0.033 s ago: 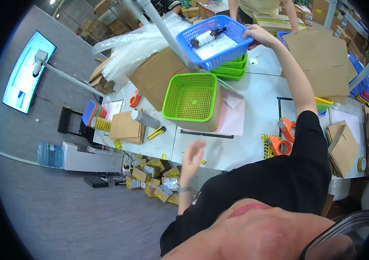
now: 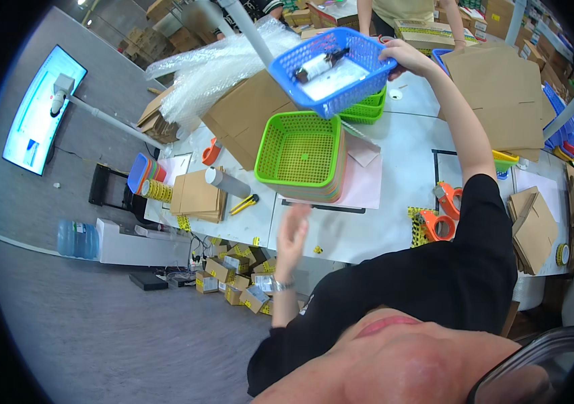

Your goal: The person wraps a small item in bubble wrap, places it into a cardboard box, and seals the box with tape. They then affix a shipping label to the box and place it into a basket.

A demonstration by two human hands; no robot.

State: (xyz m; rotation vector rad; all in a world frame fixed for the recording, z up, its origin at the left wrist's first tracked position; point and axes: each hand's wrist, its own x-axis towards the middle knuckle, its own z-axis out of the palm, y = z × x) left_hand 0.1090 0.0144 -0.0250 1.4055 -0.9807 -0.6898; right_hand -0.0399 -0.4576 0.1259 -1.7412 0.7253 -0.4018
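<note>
Up above the far part of the table, my right hand grips the right end of a blue plastic basket. Inside that basket lie a small dark bottle with a white label and a sheet of white paper. My left hand is empty, fingers apart, over the table's near edge. Just beyond it stands a stack of nested baskets, a green basket on top. More green baskets sit partly hidden behind the blue one.
Orange tape dispensers lie at the right, flattened cardboard and a yellow cutter at the left. Bubble wrap and a white pole stand beyond. Small boxes are piled below the table. Another person stands across.
The blue basket has come slightly nearer and left, tilting a little, still in my right hand. My left hand has shifted slightly left and away from me.
</note>
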